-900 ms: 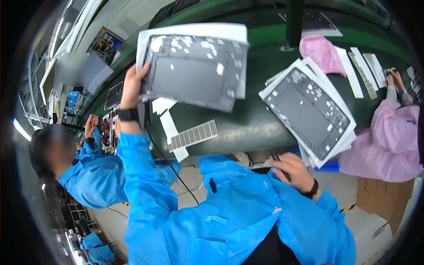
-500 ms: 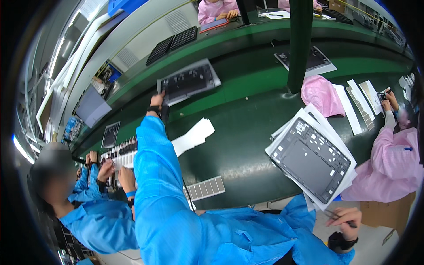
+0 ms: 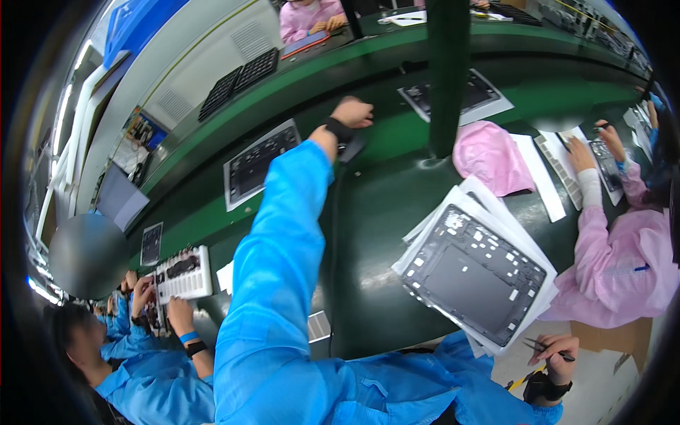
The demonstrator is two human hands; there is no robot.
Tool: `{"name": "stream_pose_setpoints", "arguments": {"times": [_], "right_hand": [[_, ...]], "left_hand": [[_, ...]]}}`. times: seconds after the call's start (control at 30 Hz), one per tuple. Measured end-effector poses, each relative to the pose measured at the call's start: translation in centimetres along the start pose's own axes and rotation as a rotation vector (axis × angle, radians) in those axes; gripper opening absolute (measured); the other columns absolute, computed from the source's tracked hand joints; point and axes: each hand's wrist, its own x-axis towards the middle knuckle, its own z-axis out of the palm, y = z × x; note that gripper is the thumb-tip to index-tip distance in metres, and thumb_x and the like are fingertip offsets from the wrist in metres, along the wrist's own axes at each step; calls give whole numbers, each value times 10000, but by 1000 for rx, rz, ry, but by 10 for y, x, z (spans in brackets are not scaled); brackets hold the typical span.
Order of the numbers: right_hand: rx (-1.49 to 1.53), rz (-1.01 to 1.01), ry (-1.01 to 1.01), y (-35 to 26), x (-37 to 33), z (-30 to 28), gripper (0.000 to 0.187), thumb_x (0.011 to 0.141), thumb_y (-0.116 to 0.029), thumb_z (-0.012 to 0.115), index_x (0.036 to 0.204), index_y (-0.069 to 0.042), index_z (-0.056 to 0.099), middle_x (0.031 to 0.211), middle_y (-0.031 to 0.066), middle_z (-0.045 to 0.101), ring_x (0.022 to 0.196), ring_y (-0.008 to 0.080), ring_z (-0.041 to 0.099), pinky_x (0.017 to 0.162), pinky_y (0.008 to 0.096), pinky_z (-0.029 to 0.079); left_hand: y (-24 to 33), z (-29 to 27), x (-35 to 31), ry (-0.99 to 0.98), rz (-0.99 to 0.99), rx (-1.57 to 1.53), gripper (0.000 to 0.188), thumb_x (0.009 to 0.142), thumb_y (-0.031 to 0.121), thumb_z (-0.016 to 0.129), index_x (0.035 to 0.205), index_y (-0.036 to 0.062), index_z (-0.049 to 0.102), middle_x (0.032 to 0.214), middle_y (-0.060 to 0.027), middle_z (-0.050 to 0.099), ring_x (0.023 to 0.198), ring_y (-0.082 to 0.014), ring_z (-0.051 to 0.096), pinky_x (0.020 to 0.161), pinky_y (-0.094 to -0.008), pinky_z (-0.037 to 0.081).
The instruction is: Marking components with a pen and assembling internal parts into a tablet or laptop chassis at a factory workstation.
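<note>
My left hand (image 3: 353,112) is stretched far across the bench, its fingers curled in with nothing visible between them. To its left lies a black tablet housing (image 3: 248,168) on a white sheet, apart from the hand. Low at the right, my right hand (image 3: 554,356) grips dark tweezers (image 3: 542,347), tips pointing left. Just beyond those tips, a large grey tablet housing (image 3: 471,273) with small white pieces rests on a stack of white sheets (image 3: 544,283) that overhangs the bench's near edge. Both my wrists wear black straps.
A green post (image 3: 448,78) rises before another tablet housing (image 3: 482,95). A pink cloth cap (image 3: 490,157) lies beside the stack. A co-worker in pink (image 3: 616,248) works at right; one in blue (image 3: 152,368) works at left near a white tray (image 3: 185,275).
My left hand has let go of the black tablet housing and moved right; the housing now lies turned on the bench. My right hand keeps the tweezers. The view has shifted slightly.
</note>
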Motion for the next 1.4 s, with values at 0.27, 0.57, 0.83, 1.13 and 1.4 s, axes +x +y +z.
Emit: {"name": "stream_pose_setpoints", "arguments": {"times": [0.27, 0.57, 0.83, 1.13, 1.4], "right_hand": [[-104, 257, 321, -8, -73, -19, 337, 822, -291, 719, 819, 45, 734, 735, 172, 707, 643, 228, 628, 612, 326, 478], [-98, 254, 370, 0, -81, -19, 306, 831, -277, 713, 829, 28, 734, 733, 148, 705, 665, 205, 625, 630, 308, 483], [-61, -16, 17, 3, -34, 3, 269, 845, -220, 674, 800, 40, 724, 716, 156, 702, 634, 240, 611, 587, 338, 461], [-18, -211, -654, 23, 31, 123, 95, 806, -8, 651, 847, 28, 729, 712, 118, 665, 605, 228, 566, 574, 334, 410], [-171, -431, -598, 61, 43, 206, 154, 846, -14, 633, 977, 8, 712, 923, 146, 710, 886, 289, 640, 810, 376, 489]], "left_hand": [[-7, 83, 126, 161, 201, 140, 325, 868, 304, 632, 929, 0, 732, 869, -134, 725, 809, -286, 711, 658, -436, 537], [-42, 37, 176, 372, 250, 644, 311, 910, 248, 551, 902, -5, 734, 986, -180, 722, 946, -345, 694, 781, -432, 539], [52, 17, 5, 566, 753, 1434, 137, 845, 87, 577, 772, 70, 692, 859, -169, 712, 824, -365, 690, 732, -503, 526], [-1, -115, -287, 888, 380, -217, 164, 768, -34, 540, 885, -127, 606, 845, -167, 650, 742, -223, 633, 623, -372, 503], [-129, -58, -519, 1192, -47, 131, 314, 903, 84, 544, 1133, -119, 612, 913, -231, 703, 787, -281, 685, 703, -380, 532]]}}
